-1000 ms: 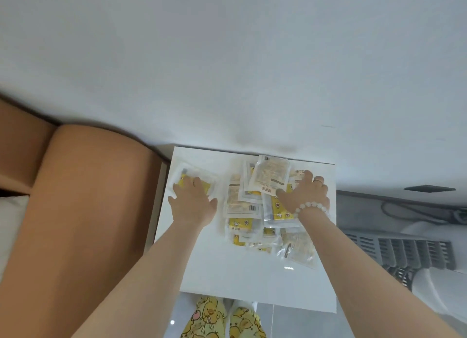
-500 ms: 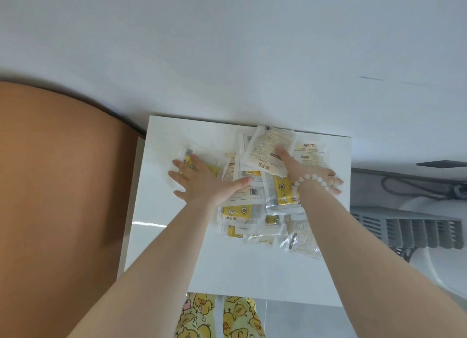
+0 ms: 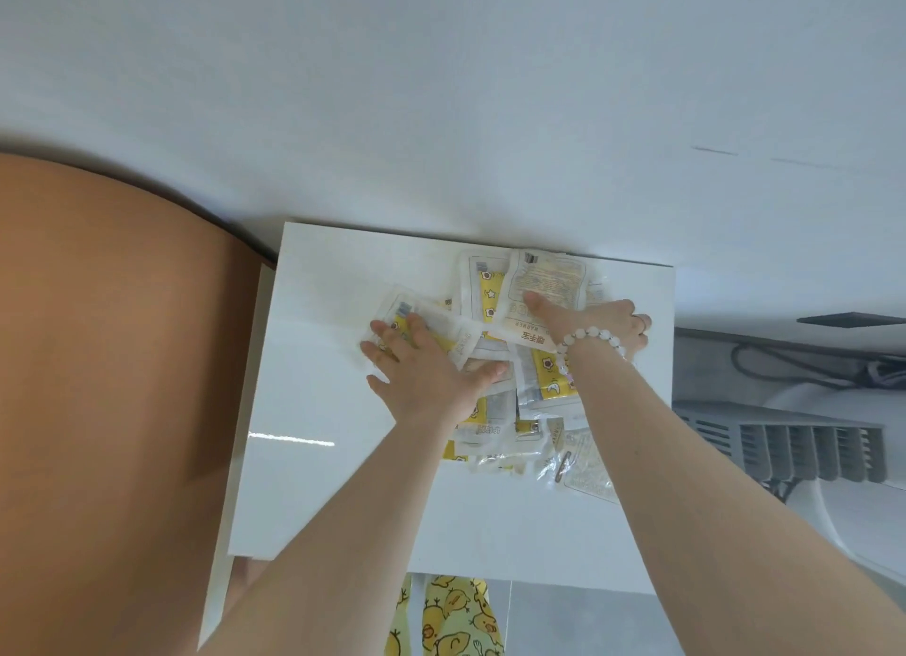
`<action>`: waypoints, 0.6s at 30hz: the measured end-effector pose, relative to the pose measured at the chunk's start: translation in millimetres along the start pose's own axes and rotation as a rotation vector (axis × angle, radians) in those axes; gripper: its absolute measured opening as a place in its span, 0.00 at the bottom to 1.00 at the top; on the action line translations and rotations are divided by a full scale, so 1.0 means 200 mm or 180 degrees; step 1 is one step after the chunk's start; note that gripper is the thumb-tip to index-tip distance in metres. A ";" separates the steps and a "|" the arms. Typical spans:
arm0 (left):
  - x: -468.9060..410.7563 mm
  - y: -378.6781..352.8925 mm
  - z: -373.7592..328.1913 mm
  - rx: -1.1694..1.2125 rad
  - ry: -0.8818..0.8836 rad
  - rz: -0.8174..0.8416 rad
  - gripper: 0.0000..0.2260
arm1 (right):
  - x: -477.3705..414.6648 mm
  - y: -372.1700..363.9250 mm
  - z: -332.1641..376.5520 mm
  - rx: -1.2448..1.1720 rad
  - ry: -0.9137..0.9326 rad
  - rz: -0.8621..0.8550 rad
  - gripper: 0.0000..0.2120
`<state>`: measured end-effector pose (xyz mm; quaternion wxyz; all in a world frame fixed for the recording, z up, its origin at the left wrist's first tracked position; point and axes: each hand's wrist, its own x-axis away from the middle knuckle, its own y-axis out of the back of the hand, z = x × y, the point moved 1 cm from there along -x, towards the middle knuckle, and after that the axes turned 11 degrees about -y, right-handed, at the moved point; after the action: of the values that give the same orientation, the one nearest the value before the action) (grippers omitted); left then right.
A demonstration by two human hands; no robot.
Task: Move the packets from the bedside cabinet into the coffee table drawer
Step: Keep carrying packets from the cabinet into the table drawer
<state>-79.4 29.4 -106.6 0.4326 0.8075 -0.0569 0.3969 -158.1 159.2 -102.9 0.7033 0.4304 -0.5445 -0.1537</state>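
Note:
Several white and yellow packets (image 3: 495,302) lie in a loose heap on the white bedside cabinet top (image 3: 314,484). My left hand (image 3: 426,366) lies flat on the heap's left side, fingers spread over one packet and thumb stretched across the middle. My right hand (image 3: 603,327), with a bead bracelet at the wrist, rests on the heap's right side, its thumb pressing on a beige packet (image 3: 544,287) at the back. More packets, some clear (image 3: 583,464), stick out near my right forearm. No drawer is in view.
A tan padded headboard (image 3: 122,361) stands close on the left of the cabinet. The white wall (image 3: 441,91) rises right behind it. To the right are a grey vented unit (image 3: 809,444) and a dark cable (image 3: 794,366). Duck-print slippers (image 3: 451,616) show below the front edge.
Both hands have drawn closer together, pushing the packets inward. The left hand slid its packet toward the heap, and the right hand's thumb came onto the beige packet.

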 end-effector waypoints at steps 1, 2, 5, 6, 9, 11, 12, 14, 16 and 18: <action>0.01 -0.01 0.01 -0.0042 -0.0071 -0.0046 0.52 | -0.01 0.01 -0.01 -0.0014 0.0010 -0.0030 0.50; 0.02 -0.01 0.02 -0.0092 -0.0129 -0.0103 0.49 | -0.02 0.02 -0.02 -0.0018 0.0007 -0.0047 0.50; 0.02 -0.01 0.06 -0.0282 -0.0323 -0.0421 0.43 | -0.03 0.04 -0.03 -0.0016 -0.0071 -0.0097 0.51; 0.02 -0.01 0.07 -0.0401 -0.0397 -0.0563 0.40 | -0.04 0.05 -0.04 -0.0022 -0.0107 -0.0136 0.52; 0.02 0.01 0.12 -0.0937 -0.0689 -0.0713 0.33 | -0.03 0.07 -0.07 -0.0058 -0.0222 -0.0195 0.53; 0.00 0.02 0.16 -0.1454 -0.0916 -0.0725 0.28 | -0.04 0.06 -0.09 -0.0150 -0.0239 -0.0190 0.54; 0.00 0.04 0.17 -0.1696 -0.1042 -0.0799 0.25 | -0.04 0.06 -0.10 -0.0183 -0.0240 -0.0185 0.54; -0.01 0.09 0.20 -0.2020 -0.1248 -0.0944 0.20 | -0.04 0.06 -0.12 -0.0261 -0.0214 -0.0164 0.52; -0.02 0.12 0.21 -0.1861 -0.1292 -0.0774 0.17 | -0.04 0.07 -0.14 -0.0304 -0.0184 -0.0100 0.47; -0.04 0.14 0.21 -0.1674 -0.1411 -0.0762 0.18 | -0.05 0.08 -0.16 -0.0327 -0.0142 -0.0063 0.37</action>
<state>-71.6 -21.1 -106.8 0.6460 0.7360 -0.1545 0.1305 -136.5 189.8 -97.3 0.7106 0.3956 -0.5472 -0.1980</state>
